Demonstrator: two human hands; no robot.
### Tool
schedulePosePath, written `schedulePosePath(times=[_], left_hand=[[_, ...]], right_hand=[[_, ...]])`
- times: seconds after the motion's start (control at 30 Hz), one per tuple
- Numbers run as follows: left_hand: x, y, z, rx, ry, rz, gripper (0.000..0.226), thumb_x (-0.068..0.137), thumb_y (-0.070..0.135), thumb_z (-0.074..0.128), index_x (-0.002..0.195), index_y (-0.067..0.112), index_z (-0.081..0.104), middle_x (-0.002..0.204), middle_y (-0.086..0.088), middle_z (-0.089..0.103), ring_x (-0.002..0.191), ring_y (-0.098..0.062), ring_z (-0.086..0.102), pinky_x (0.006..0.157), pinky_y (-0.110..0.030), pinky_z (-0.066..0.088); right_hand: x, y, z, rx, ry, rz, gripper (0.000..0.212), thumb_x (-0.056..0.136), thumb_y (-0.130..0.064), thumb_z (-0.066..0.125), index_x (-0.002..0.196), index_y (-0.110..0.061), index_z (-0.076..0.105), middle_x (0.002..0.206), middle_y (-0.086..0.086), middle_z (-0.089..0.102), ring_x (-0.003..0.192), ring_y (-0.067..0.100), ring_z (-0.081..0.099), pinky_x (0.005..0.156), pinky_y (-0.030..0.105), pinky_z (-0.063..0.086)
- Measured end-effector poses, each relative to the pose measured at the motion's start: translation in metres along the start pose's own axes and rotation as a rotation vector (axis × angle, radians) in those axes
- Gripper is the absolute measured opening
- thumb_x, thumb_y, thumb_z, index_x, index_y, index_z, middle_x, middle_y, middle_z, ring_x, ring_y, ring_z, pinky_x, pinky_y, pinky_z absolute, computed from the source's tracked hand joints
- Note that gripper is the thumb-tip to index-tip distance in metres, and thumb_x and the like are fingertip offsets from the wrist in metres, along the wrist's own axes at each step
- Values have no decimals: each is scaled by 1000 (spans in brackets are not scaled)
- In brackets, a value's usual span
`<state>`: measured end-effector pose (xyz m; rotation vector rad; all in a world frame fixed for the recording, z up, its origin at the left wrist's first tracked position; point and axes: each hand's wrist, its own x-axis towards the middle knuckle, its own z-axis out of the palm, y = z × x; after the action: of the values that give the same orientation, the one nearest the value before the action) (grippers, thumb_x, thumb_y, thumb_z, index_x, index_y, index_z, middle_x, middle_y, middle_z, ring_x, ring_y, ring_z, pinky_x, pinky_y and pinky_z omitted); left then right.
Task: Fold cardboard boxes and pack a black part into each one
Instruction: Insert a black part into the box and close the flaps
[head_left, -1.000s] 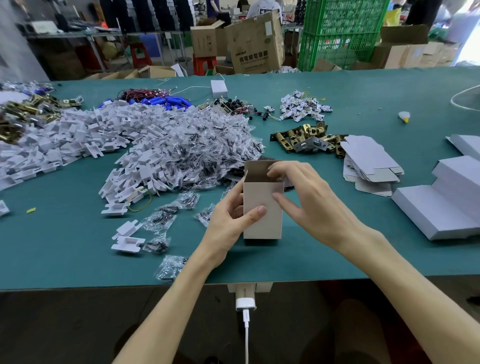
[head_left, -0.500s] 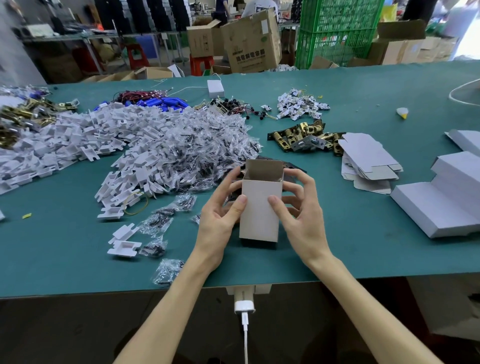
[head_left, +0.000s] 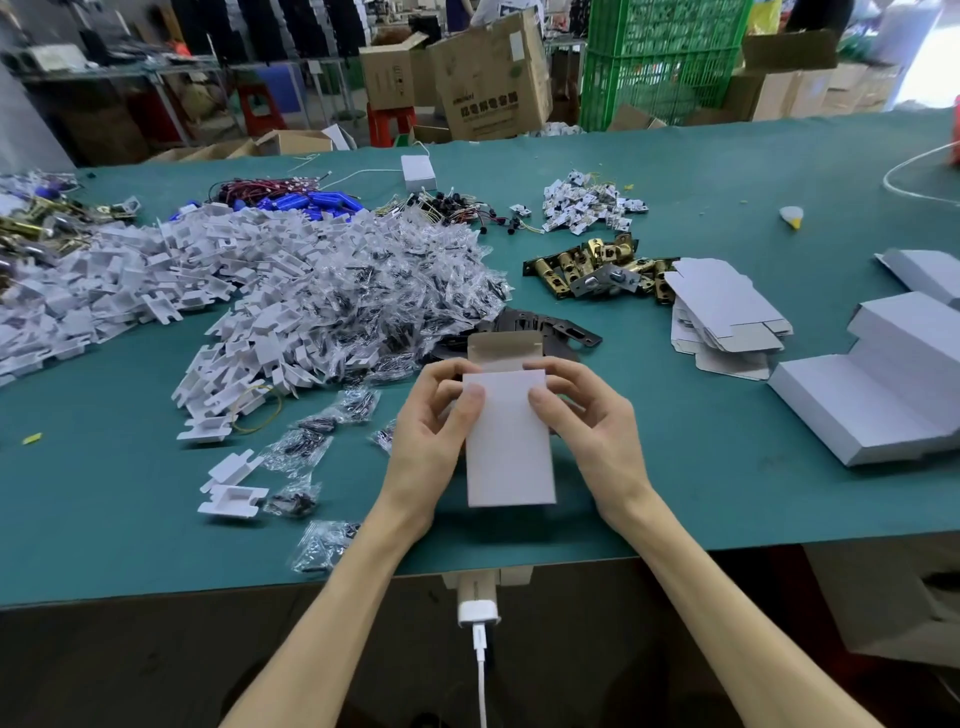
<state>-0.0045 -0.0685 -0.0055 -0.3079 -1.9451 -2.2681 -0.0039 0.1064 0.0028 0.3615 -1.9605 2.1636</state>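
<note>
Across the left and middle of the green table (head_left: 675, 467) sprawl a heap of white plastic inserts (head_left: 156, 280) and clear bags of small dark bits (head_left: 384, 291). Brass latches (head_left: 597, 265) sit centre right, beside flat box blanks (head_left: 727, 312). Flat black parts (head_left: 545, 325) lie just behind the hands, partly hidden by them. At lower centre the white box (head_left: 509, 441) is gripped from both sides: the left hand (head_left: 431, 441) and right hand (head_left: 597, 431) curl round its edges, thumbs (head_left: 470, 410) pressed on the near face by the top corners. It stands upright, long axis vertical, its brown top flap (head_left: 501, 348) open toward the far side.
</note>
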Motion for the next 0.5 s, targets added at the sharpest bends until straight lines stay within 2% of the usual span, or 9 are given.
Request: schedulePosePath(times=[0.07,0.13,0.23,0.37,0.43,0.5], left_hand=[[-1,-2,-1,17,7,-4,15,94,41,70,105,32,64,89,0,68,64,-27,57,50,-34,50],[0,-4,-2,37,-10,-17,18,92,40,71,101,27,64,83,2,64,55,-25,51,41,-30,44],[2,-8,-3,73,6,-49,16,94,33,71,98,19,65,82,4,64,62,-14,56,47,-28,48],[3,-11,-6,116,55,-56,15,93,32,72,91,18,66,89,2,68,67,-9,60,50,-24,48],[3,-12,-6,114,46,-48,13,96,28,72,95,16,66,87,4,69,70,-7,61,53,-22,49],[3,-13,-7,112,39,-38,12,97,26,72,98,15,67,87,7,69,73,-5,62,56,-20,49]], right_hand=[[-1,0,-1,10,16,43,24,93,-26,67,115,-16,69,95,7,73,86,14,67,70,26,54],[-2,0,-3,-16,9,77,24,92,-29,66,111,-15,69,91,5,72,82,14,65,67,26,52],[0,2,-2,-78,-13,115,15,96,-22,69,107,-12,69,99,4,73,84,15,66,71,30,54],[2,6,0,-147,-20,128,7,99,-17,66,101,-10,68,103,4,73,87,42,67,70,56,54],[1,5,0,-163,-21,118,7,99,-17,66,101,-10,68,102,4,73,86,43,66,70,58,53],[1,4,0,-169,-19,99,5,99,-15,66,102,-11,65,103,3,71,85,35,66,71,54,54]])
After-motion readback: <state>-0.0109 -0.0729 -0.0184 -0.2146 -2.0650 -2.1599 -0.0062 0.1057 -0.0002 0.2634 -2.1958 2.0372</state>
